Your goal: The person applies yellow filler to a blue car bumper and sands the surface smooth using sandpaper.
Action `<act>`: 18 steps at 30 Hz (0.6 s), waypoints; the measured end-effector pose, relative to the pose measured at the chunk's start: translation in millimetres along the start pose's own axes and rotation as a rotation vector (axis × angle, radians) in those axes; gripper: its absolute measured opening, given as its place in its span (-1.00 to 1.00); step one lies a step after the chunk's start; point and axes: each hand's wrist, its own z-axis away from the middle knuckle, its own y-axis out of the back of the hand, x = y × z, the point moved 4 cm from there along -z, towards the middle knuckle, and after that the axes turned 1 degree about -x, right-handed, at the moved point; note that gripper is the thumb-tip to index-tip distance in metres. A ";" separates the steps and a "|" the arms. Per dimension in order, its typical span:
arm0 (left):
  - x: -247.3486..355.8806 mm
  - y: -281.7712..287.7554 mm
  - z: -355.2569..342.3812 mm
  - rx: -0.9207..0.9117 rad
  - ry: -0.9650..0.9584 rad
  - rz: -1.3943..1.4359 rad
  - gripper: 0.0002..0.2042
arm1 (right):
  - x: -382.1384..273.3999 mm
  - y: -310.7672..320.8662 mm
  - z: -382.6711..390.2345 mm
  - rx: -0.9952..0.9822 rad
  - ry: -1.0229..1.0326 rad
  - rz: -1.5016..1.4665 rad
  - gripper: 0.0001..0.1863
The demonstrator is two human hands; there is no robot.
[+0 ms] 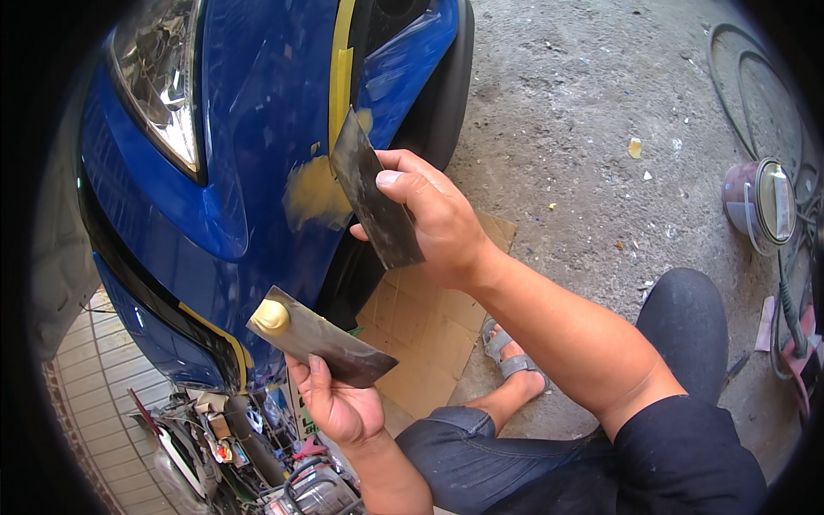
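My right hand grips a dark, thin flat putty spreader between thumb and fingers. The spreader's far end overlaps the edge of a smeared yellow putty patch on the blue car bumper; whether it touches cannot be made out. Lower and to the left, my left hand holds a second flat putty spreader from below. A rounded dollop of yellow putty sits on that spreader's far left corner. Yellow masking tape runs along the wheel-arch edge above the patch.
Flattened cardboard lies under the wheel arch, near my sandalled foot. Over on the right are a paint can and coiled hoses on rough concrete. Tools and clutter crowd the lower left, beside a headlight-fitted car front.
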 end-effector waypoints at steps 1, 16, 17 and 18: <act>0.0 -0.2 -0.1 0.001 0.003 0.001 -0.63 | 0.3 -0.6 -0.2 0.003 0.002 -0.005 -0.57; 0.3 -1.0 0.6 -0.003 0.016 -0.001 -0.61 | 15.7 0.8 0.6 -0.059 0.133 0.312 -0.57; 0.2 -1.4 0.6 -0.003 0.017 0.001 -0.61 | 16.1 1.7 0.8 -0.065 0.137 0.325 -0.58; 0.1 -0.8 0.9 0.004 0.016 0.001 -0.61 | 17.2 2.4 0.7 -0.072 0.140 0.337 -0.58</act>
